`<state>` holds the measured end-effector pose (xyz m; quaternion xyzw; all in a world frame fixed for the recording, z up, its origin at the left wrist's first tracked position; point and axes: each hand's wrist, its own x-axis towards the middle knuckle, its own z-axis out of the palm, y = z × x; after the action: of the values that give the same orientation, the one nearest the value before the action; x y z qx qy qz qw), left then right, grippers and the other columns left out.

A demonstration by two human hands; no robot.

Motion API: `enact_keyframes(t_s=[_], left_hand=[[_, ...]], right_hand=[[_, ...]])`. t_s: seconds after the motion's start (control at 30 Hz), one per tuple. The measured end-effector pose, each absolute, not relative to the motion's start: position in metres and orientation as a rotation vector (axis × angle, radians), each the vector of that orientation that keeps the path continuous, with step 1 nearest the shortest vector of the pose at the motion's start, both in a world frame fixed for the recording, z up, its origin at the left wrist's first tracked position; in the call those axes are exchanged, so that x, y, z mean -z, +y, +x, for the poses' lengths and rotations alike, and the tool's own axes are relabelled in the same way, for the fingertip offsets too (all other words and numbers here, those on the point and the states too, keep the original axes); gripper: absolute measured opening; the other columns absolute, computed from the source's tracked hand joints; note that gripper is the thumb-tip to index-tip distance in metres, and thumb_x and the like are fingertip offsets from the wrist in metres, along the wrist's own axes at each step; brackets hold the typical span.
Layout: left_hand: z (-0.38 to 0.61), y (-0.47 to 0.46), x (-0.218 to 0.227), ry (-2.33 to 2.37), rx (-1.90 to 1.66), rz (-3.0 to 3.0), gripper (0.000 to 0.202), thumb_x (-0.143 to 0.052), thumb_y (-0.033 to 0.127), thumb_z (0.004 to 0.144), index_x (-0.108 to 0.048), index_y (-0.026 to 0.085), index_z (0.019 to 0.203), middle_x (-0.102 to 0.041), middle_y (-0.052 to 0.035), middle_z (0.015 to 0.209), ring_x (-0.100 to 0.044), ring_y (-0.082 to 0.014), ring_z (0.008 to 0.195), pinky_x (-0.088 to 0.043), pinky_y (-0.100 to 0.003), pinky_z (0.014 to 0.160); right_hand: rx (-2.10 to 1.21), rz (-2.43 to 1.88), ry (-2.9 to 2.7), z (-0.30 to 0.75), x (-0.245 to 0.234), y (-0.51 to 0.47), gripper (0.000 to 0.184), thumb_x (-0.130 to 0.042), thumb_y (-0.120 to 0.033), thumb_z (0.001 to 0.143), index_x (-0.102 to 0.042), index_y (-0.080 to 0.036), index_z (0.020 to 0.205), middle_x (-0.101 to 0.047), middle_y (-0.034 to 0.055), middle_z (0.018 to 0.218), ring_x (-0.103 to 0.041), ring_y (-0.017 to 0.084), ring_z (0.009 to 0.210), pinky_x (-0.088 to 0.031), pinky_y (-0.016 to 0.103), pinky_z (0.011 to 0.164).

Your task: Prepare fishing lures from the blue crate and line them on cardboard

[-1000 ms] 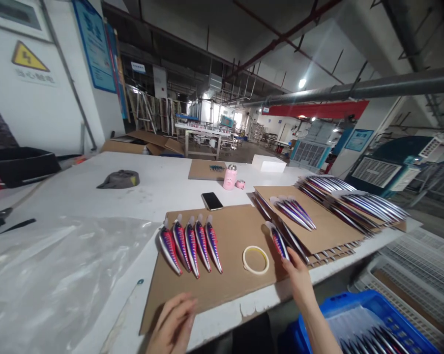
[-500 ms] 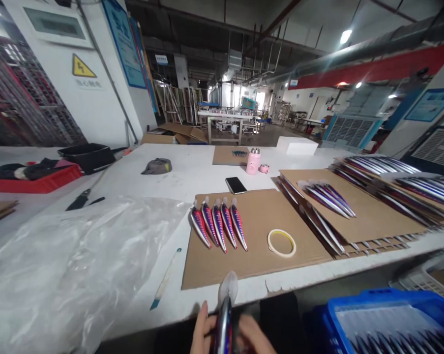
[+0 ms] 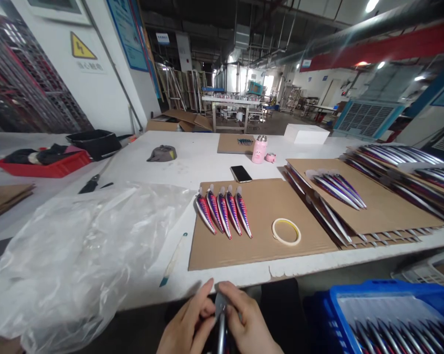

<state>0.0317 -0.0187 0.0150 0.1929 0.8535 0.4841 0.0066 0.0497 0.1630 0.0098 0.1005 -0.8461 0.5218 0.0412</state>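
Observation:
Low at the table's front edge, my left hand (image 3: 188, 324) and my right hand (image 3: 247, 317) are closed around a fishing lure (image 3: 222, 334). Fingers of both hands meet at its clear diving lip, and its silvery body points down toward me, partly out of frame. Beyond them, several pink-and-purple striped lures (image 3: 222, 214) lie side by side on a cardboard sheet (image 3: 236, 253). A roll of whitish tape (image 3: 288, 243) rests flat on the same sheet, to the right of the lures.
A crumpled clear plastic sheet (image 3: 96, 255) covers the left of the table. Stacked cardboard with lures (image 3: 340, 189) stands at right, and a blue crate (image 3: 332, 314) of lures is below it. A phone (image 3: 241, 173), pink bottle (image 3: 259, 150) and grey cap (image 3: 162, 154) lie farther back.
Both hands have moved up the lure, and their fingers now close around its clear lip, which stood exposed before. The camera view has tilted down slightly.

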Motion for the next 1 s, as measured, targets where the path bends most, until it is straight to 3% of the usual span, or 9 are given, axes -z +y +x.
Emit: enact_keyframes(t_s=[0.13, 0.2, 0.3, 0.43, 0.53, 0.63, 0.73, 0.8, 1.0], left_hand=[[0.0, -0.008, -0.044, 2.588, -1.199, 0.926, 0.065, -0.041, 0.004, 0.078, -0.042, 0.037, 0.134, -0.064, 0.0024, 0.1, -0.061, -0.0145, 0.09, -0.049, -0.024, 0.085], [-0.006, -0.003, -0.049, 2.553, -1.104, 0.99, 0.067, -0.039, 0.002, 0.073, -0.045, 0.033, 0.132, -0.063, -0.0002, 0.101, -0.061, -0.0164, 0.092, -0.049, -0.027, 0.086], [-0.006, -0.002, -0.046, 2.545, -1.065, 0.908, 0.069, -0.04, 0.002, 0.069, -0.045, 0.027, 0.133, -0.063, -0.002, 0.097, -0.061, -0.0171, 0.087, -0.05, -0.028, 0.083], [0.001, -0.007, -0.029, 2.506, -1.22, 0.763, 0.057, -0.041, 0.011, 0.081, -0.04, 0.024, 0.136, -0.061, 0.0018, 0.08, -0.059, -0.0134, 0.068, -0.05, -0.023, 0.07], [0.01, -0.008, -0.014, 2.494, -1.414, 0.675, 0.053, -0.042, 0.015, 0.087, -0.036, 0.024, 0.138, -0.061, 0.0035, 0.078, -0.058, -0.0116, 0.066, -0.049, -0.02, 0.068], [0.017, -0.008, -0.009, 2.517, -1.596, 0.608, 0.045, -0.046, 0.019, 0.089, -0.043, 0.024, 0.133, -0.062, 0.0012, 0.084, -0.061, -0.0128, 0.072, -0.051, -0.021, 0.071], [0.02, -0.009, -0.016, 2.637, -1.633, 0.599, 0.02, -0.055, 0.024, 0.086, -0.066, 0.025, 0.103, -0.061, -0.0032, 0.101, -0.062, -0.0171, 0.089, -0.051, -0.023, 0.078], [0.019, -0.01, -0.024, 2.689, -1.596, 0.617, 0.011, -0.058, 0.025, 0.085, -0.068, 0.025, 0.083, -0.061, -0.0032, 0.099, -0.061, -0.0182, 0.092, -0.05, -0.023, 0.079], [0.014, -0.01, -0.034, 2.44, -1.533, 0.615, 0.015, -0.051, 0.024, 0.09, -0.066, 0.024, 0.094, -0.063, 0.0014, 0.082, -0.061, -0.0134, 0.078, -0.047, -0.019, 0.073]], right_hand=[[-1.724, 0.481, -2.499, 0.044, -0.027, 0.163, 0.055, -0.043, 0.0, 0.081, -0.051, -0.026, 0.13, -0.063, 0.0025, 0.12, -0.057, 0.017, 0.115, -0.042, 0.031, 0.103], [-1.756, 0.49, -2.472, 0.043, -0.031, 0.164, 0.055, -0.045, 0.0, 0.08, -0.051, -0.025, 0.129, -0.064, 0.0026, 0.117, -0.059, 0.016, 0.111, -0.043, 0.028, 0.102], [-1.732, 0.474, -2.472, 0.041, -0.031, 0.166, 0.058, -0.048, 0.0, 0.078, -0.05, -0.021, 0.131, -0.059, 0.0055, 0.126, -0.052, 0.018, 0.121, -0.039, 0.028, 0.105], [-1.678, 0.443, -2.512, 0.037, -0.032, 0.169, 0.036, -0.05, 0.002, 0.075, -0.069, -0.02, 0.095, -0.065, 0.0046, 0.116, -0.062, 0.016, 0.107, -0.045, 0.022, 0.095], [-1.629, 0.457, -2.522, 0.033, -0.034, 0.171, 0.027, -0.049, 0.001, 0.075, -0.069, -0.018, 0.077, -0.069, 0.0053, 0.1, -0.065, 0.016, 0.101, -0.048, 0.02, 0.087], [-1.576, 0.486, -2.525, 0.03, -0.035, 0.172, 0.025, -0.047, -0.002, 0.077, -0.066, -0.018, 0.073, -0.069, 0.0054, 0.091, -0.065, 0.017, 0.1, -0.049, 0.021, 0.084], [-1.567, 0.502, -2.538, 0.029, -0.036, 0.172, 0.024, -0.046, -0.002, 0.077, -0.062, -0.019, 0.07, -0.065, 0.0037, 0.089, -0.065, 0.015, 0.088, -0.049, 0.02, 0.076], [-1.585, 0.495, -2.532, 0.029, -0.036, 0.172, 0.024, -0.046, -0.002, 0.077, -0.06, -0.019, 0.068, -0.063, 0.0024, 0.086, -0.065, 0.014, 0.085, -0.048, 0.018, 0.073], [-1.655, 0.498, -2.492, 0.029, -0.034, 0.172, 0.024, -0.047, -0.001, 0.077, -0.059, -0.019, 0.068, -0.064, 0.0027, 0.09, -0.064, 0.013, 0.091, -0.047, 0.018, 0.078]])
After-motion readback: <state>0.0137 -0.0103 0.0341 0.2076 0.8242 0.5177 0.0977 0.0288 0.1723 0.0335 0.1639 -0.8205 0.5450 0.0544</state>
